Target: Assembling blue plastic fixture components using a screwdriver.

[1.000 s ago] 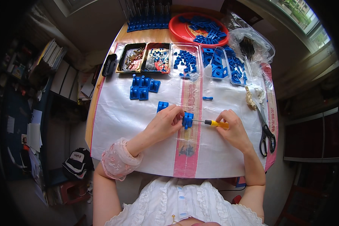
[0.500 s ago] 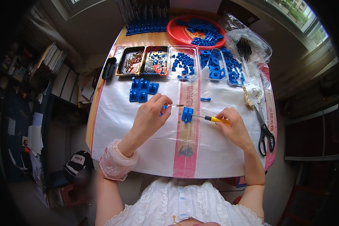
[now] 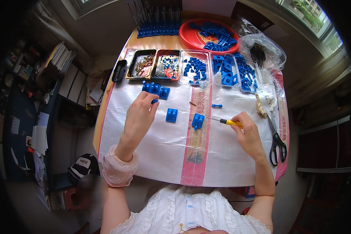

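Observation:
My left hand [image 3: 138, 115] is at the group of blue plastic blocks [image 3: 156, 89], thumb and fingers closed around one block's edge and covering part of the group. In my right hand [image 3: 245, 130] is a screwdriver with a yellow and black handle [image 3: 232, 123]. Its thin shaft points left, the tip close to a blue block [image 3: 198, 120] on the pink stripe. Another blue block [image 3: 171, 115] lies by itself between the hands. A brown screw [image 3: 192, 103], a tiny nut [image 3: 190, 119] and a small blue link piece [image 3: 217, 106] lie nearby.
Trays of screws [image 3: 143, 64], small nuts and blue parts [image 3: 195, 70] line the far side. Behind them stand a red basin [image 3: 187, 39] of blue pieces and a rack of upright springs [image 3: 158, 29]. Black scissors [image 3: 277, 146] lie at the right, below crumpled cloth [image 3: 260, 105].
My left hand has moved left and away from me to the block group, leaving the brown screw on the table. The screwdriver, in my right hand, has drawn slightly right, off the block.

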